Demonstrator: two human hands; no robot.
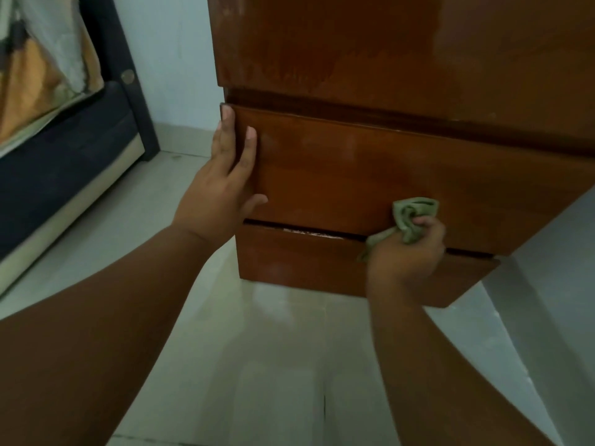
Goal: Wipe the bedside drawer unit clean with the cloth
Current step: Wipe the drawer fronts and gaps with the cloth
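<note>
Head view: your left hand (225, 175), fingers spread flat, braces the rigid wooden drawer unit (370, 175) at its front edge while your right hand (407, 255) clenches the soft, light cloth (413, 217), bunched against the upper drawer's bottom edge.

A pale tiled floor (273, 365) is seen underfoot, dully reflective, with one grout line visible. Left of the floor area, a bed (64, 175) with a dark frame and pale lower trim is noted, patterned bedding (42, 78) hanging over it. Behind the bed, a plain light wall (174, 59) is observed. Lighting is dim and even.
</note>
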